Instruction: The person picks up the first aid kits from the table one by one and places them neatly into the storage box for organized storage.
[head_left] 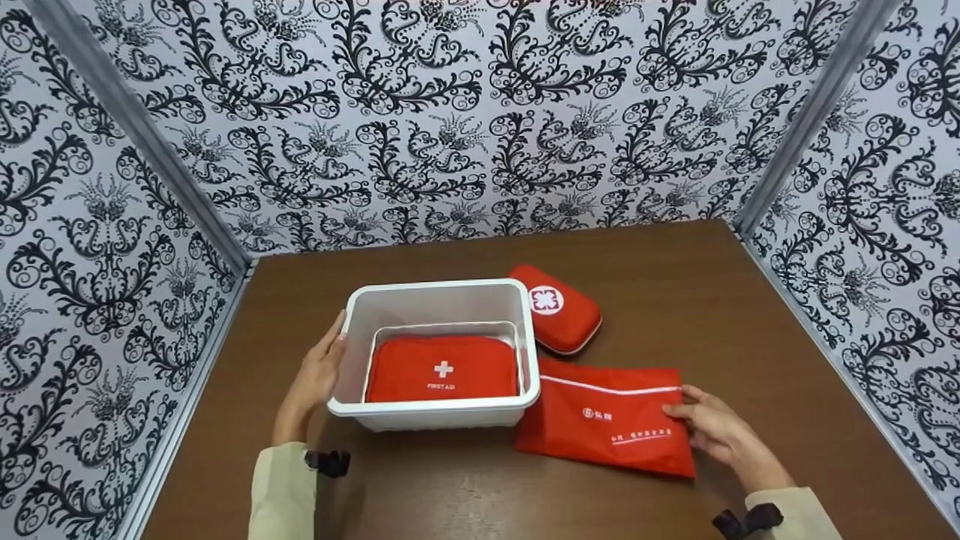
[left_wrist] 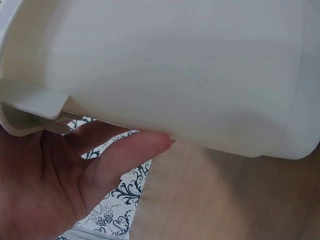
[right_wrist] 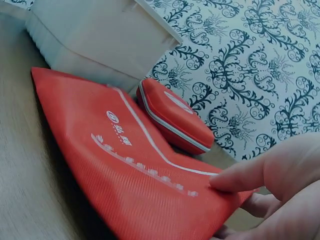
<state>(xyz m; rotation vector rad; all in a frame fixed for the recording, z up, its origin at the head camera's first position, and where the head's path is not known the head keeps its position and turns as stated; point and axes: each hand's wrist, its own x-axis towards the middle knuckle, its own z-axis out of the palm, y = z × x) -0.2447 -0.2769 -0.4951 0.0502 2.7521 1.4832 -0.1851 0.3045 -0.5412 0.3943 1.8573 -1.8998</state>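
Note:
My left hand (head_left: 319, 371) rests against the left outer wall of a white plastic bin (head_left: 435, 418). In the left wrist view its thumb (left_wrist: 135, 150) lies straight, the tip touching the bin wall, while the other fingers are partly hidden behind. A red first-aid pouch (head_left: 420, 367) with a white cross lies inside the bin. My right hand (head_left: 724, 431) pinches the right edge of a flat red fabric bag (head_left: 600, 442) with white print, thumb on top and fingers beneath. The bag's left end reaches the bin's right side.
Behind the bag, a red hard zip case (head_left: 574, 319) with a white round emblem sits on the brown table (head_left: 465, 487), partly overlapped by the bin's rim. Patterned walls (head_left: 480, 150) enclose the table at the back and both sides.

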